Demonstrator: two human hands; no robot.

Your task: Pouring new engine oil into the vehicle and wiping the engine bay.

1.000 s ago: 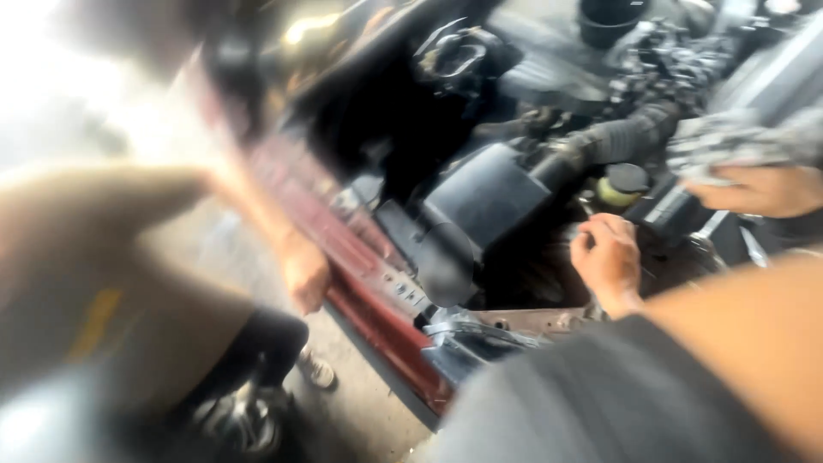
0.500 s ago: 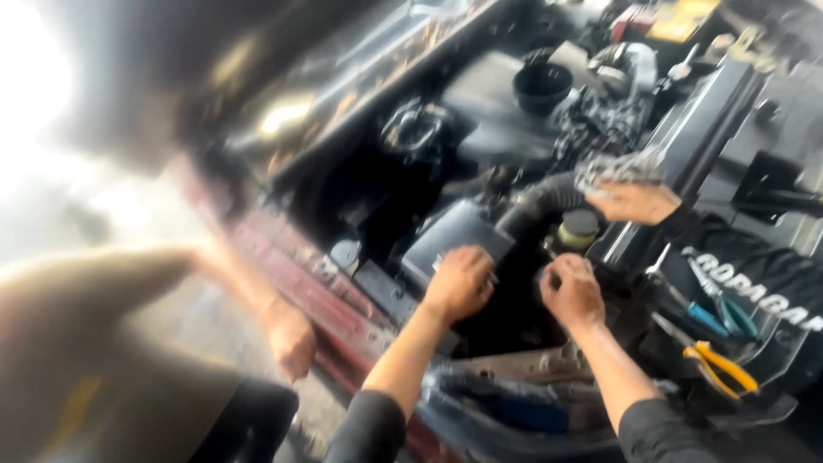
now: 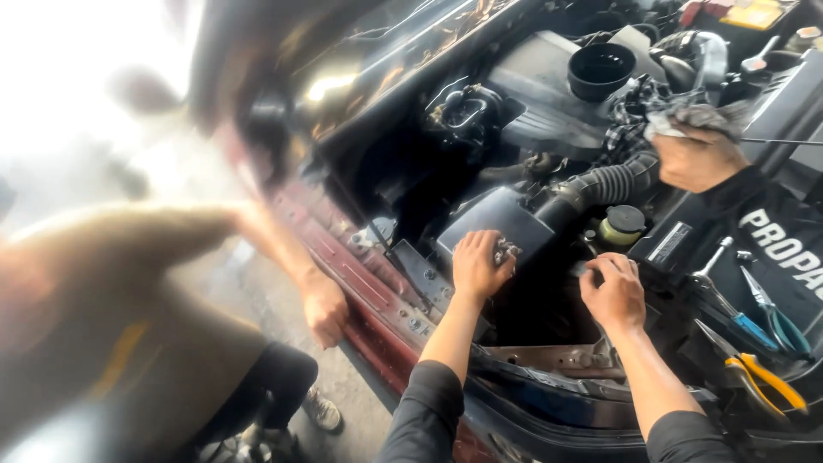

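I look down into the open engine bay of a dark red car [image 3: 377, 291]. My left hand [image 3: 478, 264] rests on the near edge of a black air filter box [image 3: 497, 221], fingers curled around a small metal clip [image 3: 506, 250]. My right hand [image 3: 614, 291] reaches down just right of the box, fingers closed on something small that I cannot make out. A ribbed black intake hose [image 3: 600, 184] runs up and right from the box. Beside my right hand stands a yellowish reservoir with a black cap [image 3: 623, 225].
Another person's hand [image 3: 696, 159] holds a grey rag at the upper right. A second person at the left leans a hand [image 3: 324, 307] on the red front panel. Blue pliers [image 3: 776, 317], yellow-handled pliers [image 3: 763, 377] and a screwdriver [image 3: 729, 304] lie on the right.
The view has swung and steadied over the engine bay. My left hand came in onto the air filter box, and both my hands now sit close together there.
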